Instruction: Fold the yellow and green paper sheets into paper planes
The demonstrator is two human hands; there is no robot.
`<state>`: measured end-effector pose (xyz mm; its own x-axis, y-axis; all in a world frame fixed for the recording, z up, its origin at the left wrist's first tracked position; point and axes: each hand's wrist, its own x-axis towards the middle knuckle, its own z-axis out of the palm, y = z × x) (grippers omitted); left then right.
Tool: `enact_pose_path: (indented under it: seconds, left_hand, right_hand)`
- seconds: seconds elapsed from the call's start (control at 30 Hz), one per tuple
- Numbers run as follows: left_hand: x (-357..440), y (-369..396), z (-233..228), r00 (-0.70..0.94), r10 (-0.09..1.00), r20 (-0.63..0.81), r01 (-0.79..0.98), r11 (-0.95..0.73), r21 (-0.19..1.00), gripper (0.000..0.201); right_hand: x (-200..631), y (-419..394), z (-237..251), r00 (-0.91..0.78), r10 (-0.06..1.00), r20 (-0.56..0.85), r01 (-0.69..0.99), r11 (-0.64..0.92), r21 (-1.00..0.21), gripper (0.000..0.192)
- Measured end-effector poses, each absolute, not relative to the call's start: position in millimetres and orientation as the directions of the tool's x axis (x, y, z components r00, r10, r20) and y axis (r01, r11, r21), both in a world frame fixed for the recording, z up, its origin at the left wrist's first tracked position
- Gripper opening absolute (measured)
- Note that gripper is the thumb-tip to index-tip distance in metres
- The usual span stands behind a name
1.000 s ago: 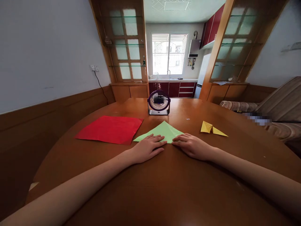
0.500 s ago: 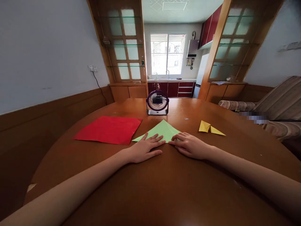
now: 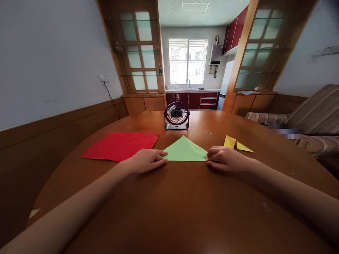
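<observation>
Your 2 hands sit at the 2 lower corners of the green paper triangle (image 3: 184,151), which lies flat on the round wooden table (image 3: 185,208) straight in front of you, its long folded edge toward you and its tip pointing away at the small purple desk fan (image 3: 176,115). Your left hand (image 3: 145,161) rests palm down at the left corner, fingers loosely curled with their tips meeting the paper's end; whether those fingers pinch the corner or only press it to the wood you cannot tell from this view. Your right hand (image 3: 225,159) lies at the right corner in the same manner, knuckles up, fingers bent inward so the tips touch the paper edge, and again a true grip cannot be told from a press. Neither hand lifts the paper; it stays flat against the table. Just left of your left hand lies a flat red paper sheet (image 3: 120,145), its near corner close to your wrist and its right edge near the green triangle. Beyond your right hand, near its knuckles, rests a folded yellow paper piece (image 3: 236,144) with 2 pointed flaps. The fan stands upright at the far side of the table, well apart from both hands.
</observation>
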<state>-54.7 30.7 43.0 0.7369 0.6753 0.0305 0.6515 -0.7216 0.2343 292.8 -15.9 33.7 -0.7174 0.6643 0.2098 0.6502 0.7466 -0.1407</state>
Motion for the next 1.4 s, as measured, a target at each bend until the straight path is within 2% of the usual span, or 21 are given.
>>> enact_pose_path:
  seconds: [0.1, 0.27, 0.37, 0.53, 0.73, 0.97, 1.23, 1.4]
  left_hand:
    - [-61.9, 35.7, 49.5, 0.689, 0.725, 0.010, 0.709, -0.676, 0.201, 0.054]
    - [-66.4, 40.7, 56.2, 0.705, 0.709, 0.013, 0.690, -0.690, 0.218, 0.049]
    - [-66.4, 41.6, 57.7, 0.706, 0.708, -0.007, 0.696, -0.691, 0.195, 0.045]
    - [-70.3, 43.9, 58.2, 0.690, 0.724, -0.006, 0.719, -0.684, 0.124, 0.051]
    - [-79.7, 50.8, 57.9, 0.616, 0.787, -0.017, 0.781, -0.608, 0.142, 0.053]
    - [-76.8, 45.9, 61.9, 0.599, 0.798, -0.060, 0.797, -0.588, 0.137, 0.052]
    - [-76.9, 41.8, 67.3, 0.563, 0.821, -0.095, 0.826, -0.553, 0.113, 0.053]
    - [-74.6, 40.8, 68.0, 0.565, 0.820, -0.094, 0.825, -0.559, 0.087, 0.051]
  right_hand:
    - [303.2, -12.0, 37.9, -0.709, 0.685, 0.169, 0.656, 0.728, -0.196, 0.040]
    - [315.4, -6.7, 41.5, -0.703, 0.708, 0.070, 0.678, 0.696, -0.235, 0.049]
    - [318.0, -6.2, 43.5, -0.696, 0.718, 0.027, 0.695, 0.682, -0.229, 0.048]
    - [320.5, -6.4, 46.5, -0.697, 0.717, -0.024, 0.702, 0.674, -0.231, 0.046]
    - [324.4, -8.2, 50.5, -0.671, 0.739, -0.049, 0.728, 0.645, -0.233, 0.047]
    - [326.5, -8.6, 55.9, -0.636, 0.763, -0.117, 0.760, 0.593, -0.264, 0.045]
    - [335.2, -3.5, 56.9, -0.651, 0.738, -0.177, 0.726, 0.536, -0.432, 0.046]
    - [340.9, -3.4, 58.3, -0.616, 0.764, -0.194, 0.742, 0.478, -0.470, 0.047]
